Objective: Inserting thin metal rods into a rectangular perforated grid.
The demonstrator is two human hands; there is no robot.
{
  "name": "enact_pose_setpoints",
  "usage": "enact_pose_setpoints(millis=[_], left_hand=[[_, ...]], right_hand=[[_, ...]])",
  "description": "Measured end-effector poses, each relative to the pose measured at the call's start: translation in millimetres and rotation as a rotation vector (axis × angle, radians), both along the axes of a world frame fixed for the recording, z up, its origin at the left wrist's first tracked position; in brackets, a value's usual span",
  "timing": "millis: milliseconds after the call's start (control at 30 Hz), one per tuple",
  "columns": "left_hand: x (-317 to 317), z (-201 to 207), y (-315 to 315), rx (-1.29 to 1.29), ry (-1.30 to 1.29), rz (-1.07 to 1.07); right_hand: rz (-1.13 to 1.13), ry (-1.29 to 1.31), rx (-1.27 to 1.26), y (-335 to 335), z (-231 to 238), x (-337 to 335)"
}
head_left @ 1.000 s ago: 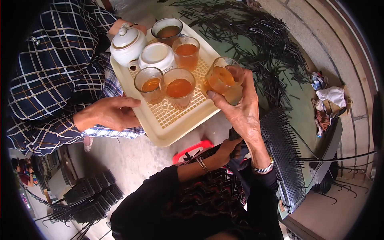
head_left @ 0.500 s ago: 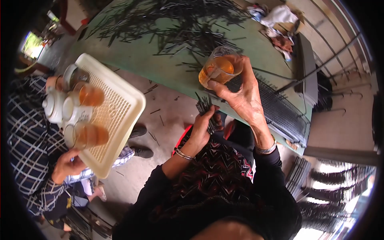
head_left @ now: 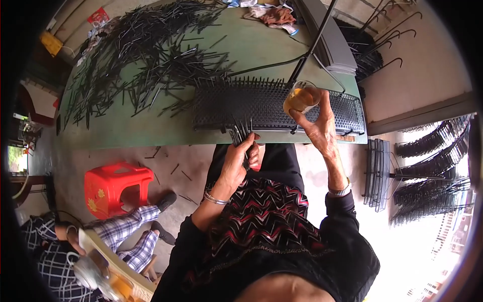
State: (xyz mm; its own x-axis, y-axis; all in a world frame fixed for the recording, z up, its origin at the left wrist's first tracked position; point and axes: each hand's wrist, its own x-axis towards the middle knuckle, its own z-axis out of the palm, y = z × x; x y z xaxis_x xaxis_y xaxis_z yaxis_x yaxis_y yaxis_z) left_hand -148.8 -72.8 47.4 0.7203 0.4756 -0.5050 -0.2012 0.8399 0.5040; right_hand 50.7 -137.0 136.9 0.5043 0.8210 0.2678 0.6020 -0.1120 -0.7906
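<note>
right fingers point(head_left: 301, 120) hold glass point(head_left: 302, 99); left point(head_left: 247, 144), rods point(head_left: 241, 132)

Green table point(head_left: 251, 45), black sticks point(head_left: 151, 70) far left, amber drink point(head_left: 303, 99) right, yellow-flowered red stool point(head_left: 108, 186) left, red zigzags on black garment point(head_left: 261, 216) near

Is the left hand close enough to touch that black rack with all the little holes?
Probably yes. The left hand is just in front of the rack's near edge, and only the black sticks it grips seem to be in the way.
</note>
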Motion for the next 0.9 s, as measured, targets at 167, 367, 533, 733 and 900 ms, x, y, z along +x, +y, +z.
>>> enact_pose_setpoints(millis=[167, 367, 533, 733, 900], left_hand=[[11.2, 3.3, -0.9, -0.007, -0.046, -0.060], [13.1, 5.8, 5.6, -0.013, 0.005, -0.094], [26.2, 14.0, 10.8, 0.026, 0.094, -0.106], [44.4, 6.2, 9.2, -0.015, 0.003, -0.196], [59.0, 11.4, 8.7, -0.040, 0.006, -0.193]], right_hand=[[-0.076, -0.027, 0.008, -6.7, -12.3, 32.7], [-0.245, -0.054, 0.047, -3.3, -12.3, 91.9], [-0.352, -0.062, 0.016, 13.3, -1.1, 155.9], [-0.181, -0.037, -0.046, 66.2, -51.9, 238.1], [-0.093, 0.067, -0.207, 112.9, -98.7, 273.5]])
